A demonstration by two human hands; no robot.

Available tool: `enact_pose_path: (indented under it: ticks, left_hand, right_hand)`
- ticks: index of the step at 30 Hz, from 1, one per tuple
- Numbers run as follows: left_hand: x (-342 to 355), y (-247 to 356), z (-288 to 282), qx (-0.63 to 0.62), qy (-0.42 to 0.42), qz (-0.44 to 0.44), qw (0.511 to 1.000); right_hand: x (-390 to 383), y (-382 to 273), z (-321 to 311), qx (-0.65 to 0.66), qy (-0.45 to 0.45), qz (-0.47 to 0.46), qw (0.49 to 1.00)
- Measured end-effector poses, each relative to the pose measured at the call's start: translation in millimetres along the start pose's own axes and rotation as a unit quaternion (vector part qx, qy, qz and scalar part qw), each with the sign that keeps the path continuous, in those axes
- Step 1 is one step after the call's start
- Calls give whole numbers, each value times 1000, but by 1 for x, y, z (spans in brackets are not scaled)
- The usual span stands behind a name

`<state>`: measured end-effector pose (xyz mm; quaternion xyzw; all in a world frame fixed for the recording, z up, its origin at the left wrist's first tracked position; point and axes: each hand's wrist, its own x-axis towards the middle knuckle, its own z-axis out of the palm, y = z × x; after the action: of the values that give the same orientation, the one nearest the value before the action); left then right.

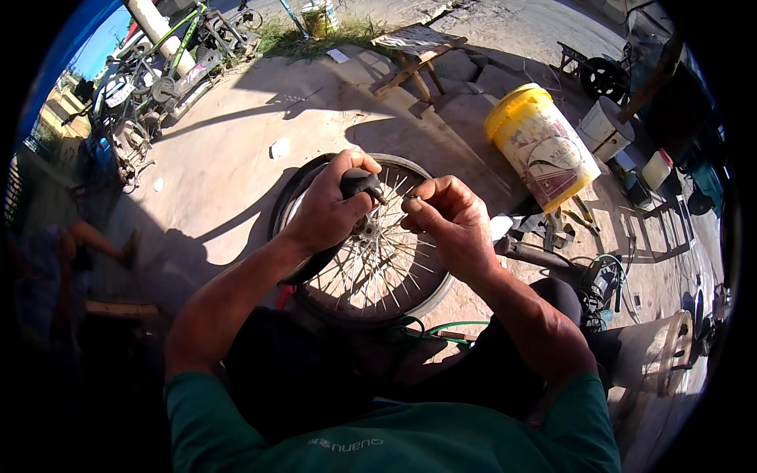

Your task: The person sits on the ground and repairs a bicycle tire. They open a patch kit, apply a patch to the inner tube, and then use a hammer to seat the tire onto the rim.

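Note:
A spoked wheel (pixel 386 272) with a black tire lies flat on the ground in front of my knees. Above its hub, my left hand (pixel 331 201) is closed around a black rubber inner tube (pixel 356 181), bent so that its valve stem (pixel 382 197) points toward my right hand. The fingers of my right hand (pixel 457 217) are pinched together a short gap from the valve tip. Something tiny seems to be between thumb and forefinger, too small to name. My left forearm and the tube cover part of the wheel's left side.
A bucket with a yellow rim (pixel 544 150) stands to the right, beside a white pail (pixel 605 130). Tools and a green hose (pixel 457 324) lie near my right knee. A low stool (pixel 416 47) is beyond. Bicycle parts (pixel 130 118) crowd the far left; another person (pixel 91 240) sits at left.

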<state>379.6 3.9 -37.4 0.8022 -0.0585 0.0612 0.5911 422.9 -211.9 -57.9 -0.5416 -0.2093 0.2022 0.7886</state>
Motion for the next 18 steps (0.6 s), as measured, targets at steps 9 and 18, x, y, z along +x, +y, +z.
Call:
enact_pose_path:
  ticks: [9,18]
  left_hand:
    - [1,5,-1,-100,-46,-83,990]
    - [1,8,2,-148,-57,-135,978]
  right_hand:
    - [-3,9,6,53,-43,-30,997]
    - [-1,16,7,35,-50,-81,995]
